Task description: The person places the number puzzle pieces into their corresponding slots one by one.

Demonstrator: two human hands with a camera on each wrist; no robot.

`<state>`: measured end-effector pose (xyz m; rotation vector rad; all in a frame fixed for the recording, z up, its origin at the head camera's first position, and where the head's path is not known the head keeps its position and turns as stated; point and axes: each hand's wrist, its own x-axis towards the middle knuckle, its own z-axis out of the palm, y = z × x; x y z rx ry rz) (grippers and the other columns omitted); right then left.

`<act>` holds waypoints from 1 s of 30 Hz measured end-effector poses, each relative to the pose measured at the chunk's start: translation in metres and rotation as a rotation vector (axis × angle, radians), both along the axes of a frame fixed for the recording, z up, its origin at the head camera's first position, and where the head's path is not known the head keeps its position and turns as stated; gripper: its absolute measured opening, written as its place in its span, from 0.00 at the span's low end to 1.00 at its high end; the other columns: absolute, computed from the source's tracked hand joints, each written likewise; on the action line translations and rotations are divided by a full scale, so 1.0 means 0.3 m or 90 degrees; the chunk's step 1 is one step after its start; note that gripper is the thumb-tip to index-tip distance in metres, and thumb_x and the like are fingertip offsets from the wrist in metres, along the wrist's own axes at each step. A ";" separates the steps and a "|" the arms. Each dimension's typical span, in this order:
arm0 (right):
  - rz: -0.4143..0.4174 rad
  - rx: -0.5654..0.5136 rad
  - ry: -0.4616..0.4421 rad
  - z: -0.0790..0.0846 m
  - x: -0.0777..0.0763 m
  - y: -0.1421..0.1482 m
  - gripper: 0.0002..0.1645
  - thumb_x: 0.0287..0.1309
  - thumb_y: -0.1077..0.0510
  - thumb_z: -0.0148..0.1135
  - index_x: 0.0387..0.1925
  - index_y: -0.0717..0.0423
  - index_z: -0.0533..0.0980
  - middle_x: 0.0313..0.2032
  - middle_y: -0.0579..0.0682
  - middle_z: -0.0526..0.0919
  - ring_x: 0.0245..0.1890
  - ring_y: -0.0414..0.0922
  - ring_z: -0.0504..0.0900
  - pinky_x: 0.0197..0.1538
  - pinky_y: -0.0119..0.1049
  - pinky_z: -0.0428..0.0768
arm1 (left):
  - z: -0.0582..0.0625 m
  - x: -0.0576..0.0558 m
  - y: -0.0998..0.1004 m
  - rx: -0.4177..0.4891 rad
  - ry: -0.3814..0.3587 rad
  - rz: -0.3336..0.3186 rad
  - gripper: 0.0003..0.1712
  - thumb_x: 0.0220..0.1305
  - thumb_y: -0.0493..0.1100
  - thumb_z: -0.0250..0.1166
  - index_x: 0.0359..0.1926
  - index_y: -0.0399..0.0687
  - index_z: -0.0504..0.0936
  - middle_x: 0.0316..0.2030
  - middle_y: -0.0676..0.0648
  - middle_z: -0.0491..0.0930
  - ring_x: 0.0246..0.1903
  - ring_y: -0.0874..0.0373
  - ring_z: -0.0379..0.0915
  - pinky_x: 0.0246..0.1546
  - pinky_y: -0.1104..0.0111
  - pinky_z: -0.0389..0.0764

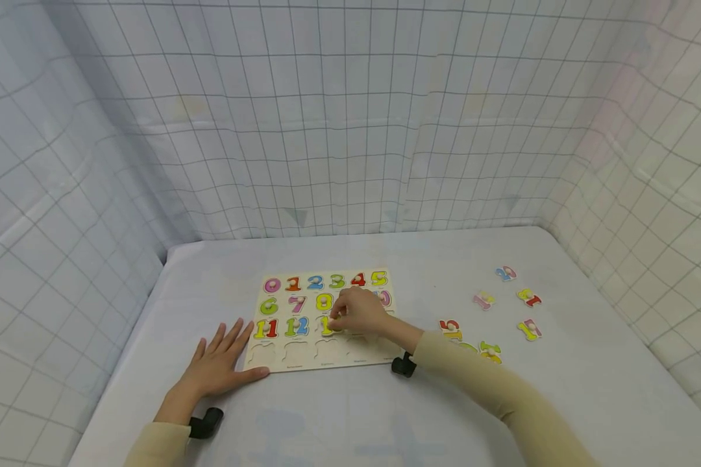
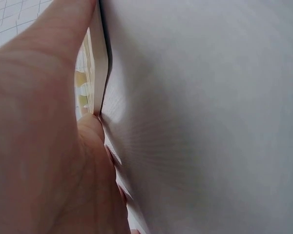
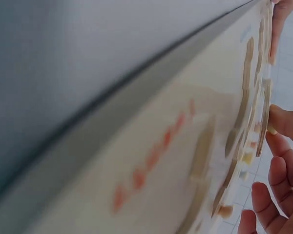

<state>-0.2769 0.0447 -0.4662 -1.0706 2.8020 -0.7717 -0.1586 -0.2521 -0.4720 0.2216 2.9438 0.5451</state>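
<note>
A wooden number puzzle board (image 1: 257, 344) lies on the table, its upper rows holding knobbed number pieces. My right hand (image 1: 362, 312) pinches the small knob of a yellow number piece (image 1: 326, 326) over the third row, right of the 12 piece (image 1: 296, 326). The piece's first digit looks like a 1; fingers hide the rest. In the right wrist view, thumb and index finger hold this piece (image 3: 264, 119) by its knob, close to the board's face. At the board's left edge my left hand (image 1: 215, 366) lies flat, fingers spread, thumb along the near left corner.
Loose number pieces lie to the right: a 15 (image 1: 451, 329), a green-yellow piece (image 1: 491, 351), a blue-pink 20 (image 1: 506, 273), a pale pink piece (image 1: 484, 299) and several others. The right sleeve partly covers a green piece (image 1: 468, 346). Gridded white curtains (image 1: 350, 130) surround the table.
</note>
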 end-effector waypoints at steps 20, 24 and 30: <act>-0.026 0.032 0.002 -0.033 -0.015 -0.041 0.10 0.47 0.43 0.73 0.22 0.42 0.83 0.21 0.37 0.71 0.27 0.37 0.68 0.28 0.29 0.66 | -0.013 -0.011 -0.001 -0.009 -0.004 -0.007 0.62 0.49 0.75 0.61 0.73 0.43 0.51 0.72 0.35 0.46 0.68 0.32 0.33 0.60 0.35 0.33; -0.025 0.042 0.005 -0.032 -0.014 -0.046 0.11 0.48 0.43 0.73 0.22 0.41 0.82 0.22 0.37 0.71 0.26 0.38 0.67 0.28 0.29 0.65 | -0.023 -0.014 -0.008 -0.009 -0.001 -0.002 0.62 0.49 0.75 0.61 0.74 0.43 0.51 0.72 0.36 0.46 0.69 0.33 0.32 0.61 0.35 0.32; -0.006 0.060 0.001 -0.030 -0.012 -0.042 0.09 0.49 0.43 0.72 0.26 0.41 0.83 0.22 0.38 0.70 0.27 0.38 0.67 0.29 0.29 0.64 | -0.025 -0.012 -0.010 -0.008 0.003 -0.001 0.62 0.49 0.75 0.62 0.73 0.43 0.52 0.72 0.35 0.46 0.69 0.33 0.32 0.60 0.35 0.32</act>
